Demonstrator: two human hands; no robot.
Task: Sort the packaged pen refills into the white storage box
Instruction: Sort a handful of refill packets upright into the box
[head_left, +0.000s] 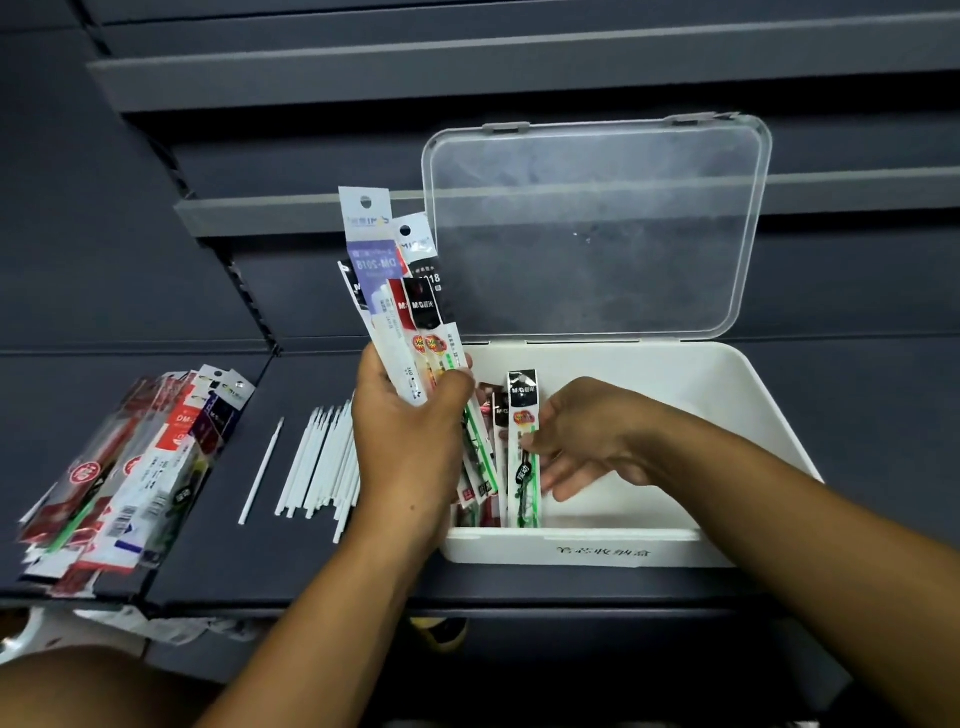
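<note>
Two bare forearms reach in from the near edge. At the end of one, the left hand (405, 431) grips a fanned bundle of packaged pen refills (387, 291) — long narrow sleeves in white, lilac, red and black. Its thumb is curled over their lower ends, and the hang-hole tops point up and away, over the far left corner of the box. The right hand (587, 436) pinches a single green-striped refill packet with a black top (523, 415) by its right edge, holding it upright inside the white plastic storage box (727, 415), toward the box's left side. Just left of that packet, more red and green refill packets (485, 467) lean against the box's left wall. The box's clear hinged lid (597, 223) stands open at the far side. The box sits on a dark grey shelf surface (260, 561). Just left of the box lies a row of loose white refill tubes (322, 457), with one separate white tube (262, 467) a little further left. Well to the left — at the shelf's near edge — sprawls a pile of packaged refills (130, 478).
</note>
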